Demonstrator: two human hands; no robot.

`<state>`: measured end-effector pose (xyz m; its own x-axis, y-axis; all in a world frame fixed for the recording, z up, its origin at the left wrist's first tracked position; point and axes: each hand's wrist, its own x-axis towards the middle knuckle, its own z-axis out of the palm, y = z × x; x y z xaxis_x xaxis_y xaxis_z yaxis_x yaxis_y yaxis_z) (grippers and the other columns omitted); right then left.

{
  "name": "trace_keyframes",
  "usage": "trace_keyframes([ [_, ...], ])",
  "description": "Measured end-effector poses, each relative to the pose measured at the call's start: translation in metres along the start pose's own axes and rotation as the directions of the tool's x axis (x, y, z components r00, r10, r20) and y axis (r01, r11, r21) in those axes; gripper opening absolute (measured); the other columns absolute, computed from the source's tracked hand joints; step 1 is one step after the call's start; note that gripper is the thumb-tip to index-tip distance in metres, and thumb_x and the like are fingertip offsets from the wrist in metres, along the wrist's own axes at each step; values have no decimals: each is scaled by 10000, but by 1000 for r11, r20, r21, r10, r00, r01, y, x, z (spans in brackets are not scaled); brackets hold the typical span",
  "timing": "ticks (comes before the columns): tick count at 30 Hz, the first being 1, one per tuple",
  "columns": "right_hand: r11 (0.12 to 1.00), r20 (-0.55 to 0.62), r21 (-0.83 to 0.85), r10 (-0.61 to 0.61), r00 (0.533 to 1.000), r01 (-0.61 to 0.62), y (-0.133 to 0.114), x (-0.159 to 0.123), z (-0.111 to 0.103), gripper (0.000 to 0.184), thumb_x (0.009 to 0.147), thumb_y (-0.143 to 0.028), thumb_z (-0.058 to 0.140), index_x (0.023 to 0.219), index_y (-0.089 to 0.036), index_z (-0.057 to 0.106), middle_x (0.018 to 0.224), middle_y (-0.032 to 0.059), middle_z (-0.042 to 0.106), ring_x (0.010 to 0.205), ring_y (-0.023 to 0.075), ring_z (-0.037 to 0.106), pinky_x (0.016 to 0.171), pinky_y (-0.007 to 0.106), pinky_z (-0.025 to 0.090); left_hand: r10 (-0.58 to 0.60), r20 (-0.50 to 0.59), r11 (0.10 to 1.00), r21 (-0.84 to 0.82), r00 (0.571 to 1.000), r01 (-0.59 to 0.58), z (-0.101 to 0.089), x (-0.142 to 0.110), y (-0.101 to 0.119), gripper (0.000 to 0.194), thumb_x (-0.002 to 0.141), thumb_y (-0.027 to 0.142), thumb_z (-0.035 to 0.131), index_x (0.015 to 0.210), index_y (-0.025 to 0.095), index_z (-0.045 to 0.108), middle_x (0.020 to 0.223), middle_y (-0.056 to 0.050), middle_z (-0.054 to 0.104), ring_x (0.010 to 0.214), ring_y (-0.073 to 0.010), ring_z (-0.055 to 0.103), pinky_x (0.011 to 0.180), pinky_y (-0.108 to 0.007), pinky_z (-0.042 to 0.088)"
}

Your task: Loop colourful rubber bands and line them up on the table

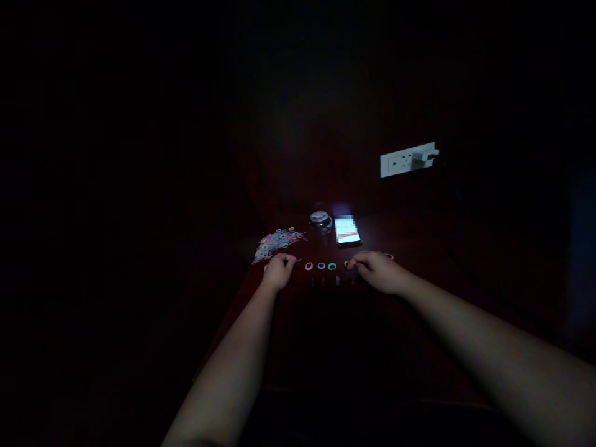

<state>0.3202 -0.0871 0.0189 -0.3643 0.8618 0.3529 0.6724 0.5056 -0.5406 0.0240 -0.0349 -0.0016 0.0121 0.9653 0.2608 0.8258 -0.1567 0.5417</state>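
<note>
My left hand (278,271) is closed in a pinch beside a heap of pastel hair ties (274,243). A small thin greyish piece (298,260) sticks out from its fingertips, too dim to name. My right hand (378,270) curls its fingers down onto a yellow hair tie (346,264), partly hidden by them. Between the hands lie a pink hair tie (309,266), a blue one (321,266) and a green one (332,266) in a row. Several tiny pale pieces (338,280) form a second row nearer me. Behind my right hand shows another pale ring (389,256).
A round lidded jar (320,220) and a phone with a lit screen (347,230) stand at the back of the dark reddish table (288,335). On the wall is a socket plate (395,164) with a white plug (424,156). Surroundings are very dark.
</note>
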Motion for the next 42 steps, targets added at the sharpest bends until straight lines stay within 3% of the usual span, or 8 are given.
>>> trace_keyframes([
  [8,1000,27,-3,16,999,-16,-2,0,-2,293,813,-76,475,877,-202,732,962,25,755,908,184,689,857,298,489,87,2,990,-108,996,-86,-5,-4,5,249,940,337,474,913,173,661,960,-55,729,894,-181,666,866,-300,506],
  [14,1000,23,15,-11,1000,11,-1,-1,-1,247,813,-106,492,862,-191,719,910,36,738,843,181,658,773,292,467,261,11,951,-176,965,-256,-8,-14,27,228,931,345,501,916,184,661,930,-43,720,878,-185,656,838,-300,509],
  [18,995,26,49,-91,996,89,-5,-3,2,146,793,-175,565,836,-175,704,734,7,649,659,139,567,635,253,423,378,30,915,-160,925,-369,-6,-27,58,182,913,331,544,878,202,668,927,-34,713,885,-188,648,836,-310,506],
  [22,983,-18,79,-164,986,165,-16,-6,1,124,811,-238,602,885,-173,676,701,-16,582,650,131,527,625,247,399,535,53,841,-130,843,-525,1,-40,87,163,919,308,550,875,213,676,908,-36,706,884,-182,637,834,-308,502],
  [26,981,-17,102,-167,986,167,-21,-7,-1,113,841,-241,573,819,-172,660,684,-15,565,638,130,511,605,247,382,623,94,782,-84,777,-617,7,-45,97,150,917,305,564,879,220,682,882,-33,709,860,-182,633,834,-317,497],
  [34,973,-8,111,-203,979,202,-19,-7,-2,77,820,-190,588,767,-173,642,675,-20,559,617,116,486,595,236,370,593,3,796,-150,805,-586,11,-45,94,123,905,267,581,881,227,695,886,-31,719,865,-175,647,825,-308,503],
  [42,979,-34,129,-156,987,159,-15,-6,-1,161,855,-216,539,790,-172,679,705,6,595,643,128,515,594,238,386,610,30,778,-214,792,-591,11,-44,92,133,905,299,594,876,232,705,876,-26,724,844,-169,650,821,-305,501],
])
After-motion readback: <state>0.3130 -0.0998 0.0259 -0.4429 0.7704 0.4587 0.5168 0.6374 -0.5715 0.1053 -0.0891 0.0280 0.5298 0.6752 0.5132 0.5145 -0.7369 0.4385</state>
